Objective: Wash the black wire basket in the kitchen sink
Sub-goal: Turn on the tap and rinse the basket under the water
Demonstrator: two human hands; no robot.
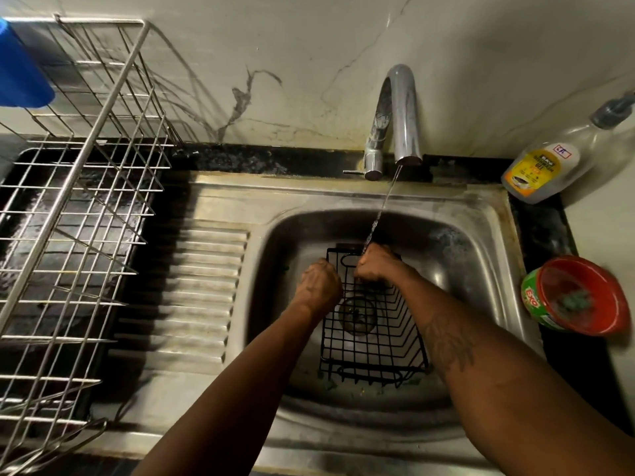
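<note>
1. At the far left I see a steel dish rack (75, 201) on the dark bench (546, 235), with something blue (20, 70) at its far corner. The basket is not in it, so draining is not yet done.
2. Next comes the ribbed drainboard (192, 286), then the sink (488, 255).
3. The left hand (321, 286) is curled at the left rim of the black wire basket (371, 341), towards its far end. Its fingers are hidden behind the back of the hand, so I judge rather than see that it is grasping the rim to steady it.
4. The basket lies in the sink bowl, running near to far, over the drain strainer (357, 314), which shows through the mesh.
5. The right hand (376, 264) is clenched round the wires at the basket's far end, right where the water stream (378, 214) from the tap (402, 111) lands. I cannot tell whether a pad is inside that fist.
6. My reading is that the wash is under way but not far along. The far end is being wetted or rubbed and I see no suds on the wires. Specks lie in the bowl by the near end. The near half, a full rinse, shutting the tap and lifting the basket out all seem left to do.
7. On the right, the soap bottle (546, 166) lies at the far side of the bench. The red tub (580, 297), with something green inside, sits nearer. Both are well apart from the hands.
</note>
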